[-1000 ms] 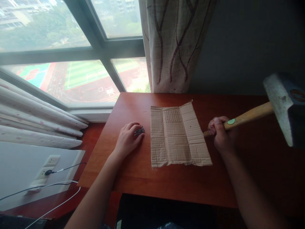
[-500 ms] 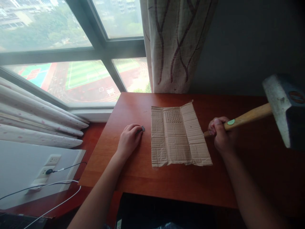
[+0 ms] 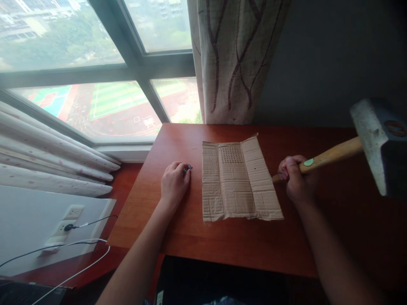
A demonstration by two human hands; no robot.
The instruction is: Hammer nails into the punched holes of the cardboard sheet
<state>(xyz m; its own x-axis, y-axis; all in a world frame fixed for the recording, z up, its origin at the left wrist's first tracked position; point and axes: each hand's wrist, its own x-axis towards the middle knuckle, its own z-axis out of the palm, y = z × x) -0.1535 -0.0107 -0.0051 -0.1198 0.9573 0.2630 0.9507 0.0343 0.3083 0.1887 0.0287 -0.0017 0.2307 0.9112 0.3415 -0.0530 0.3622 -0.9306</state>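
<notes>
My right hand [image 3: 295, 178] closes round the wooden-handled hammer [image 3: 337, 154], right of the cardboard sheet [image 3: 237, 188]; its blocky metal head [image 3: 377, 148] should weigh heavy and tip outward, so gripping nearer it would steady it. Left of the sheet, my left hand [image 3: 174, 180] pinches a small bundle of what look like nails [image 3: 188, 167], probably stiff, light and slippery, best held mid-length.

Left hand [image 3: 174, 181]: left of the cardboard [image 3: 237, 186], palm down, curled. Right hand [image 3: 296, 178]: right of the cardboard, closed fist. Forearms [image 3: 143, 248]: bare.
</notes>
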